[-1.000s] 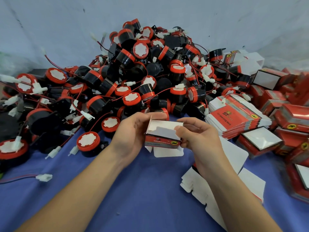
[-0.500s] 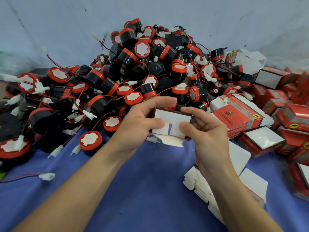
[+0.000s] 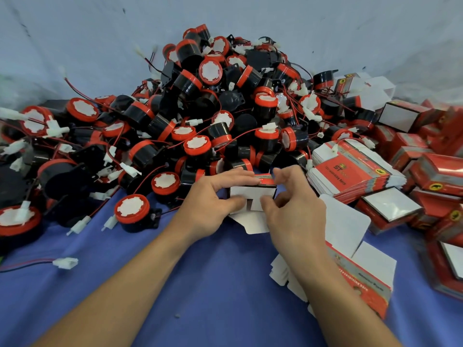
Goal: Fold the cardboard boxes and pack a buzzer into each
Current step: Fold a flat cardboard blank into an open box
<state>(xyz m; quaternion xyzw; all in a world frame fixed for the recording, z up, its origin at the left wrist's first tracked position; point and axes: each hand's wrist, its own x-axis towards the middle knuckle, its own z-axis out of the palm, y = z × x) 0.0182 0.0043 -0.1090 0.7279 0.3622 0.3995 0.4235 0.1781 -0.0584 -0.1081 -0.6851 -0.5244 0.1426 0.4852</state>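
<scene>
Pinching the square cardboard box (image 3: 266,182), left hand (image 3: 213,197) and right hand (image 3: 294,211) press white flaps (image 3: 239,194)

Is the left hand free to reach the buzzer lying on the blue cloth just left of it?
Likely yes, once it lets go: the left hand grips the box together with the right hand. The buzzer sits at the pile's front edge, nothing stacked on it, mostly bare cloth between.
</scene>
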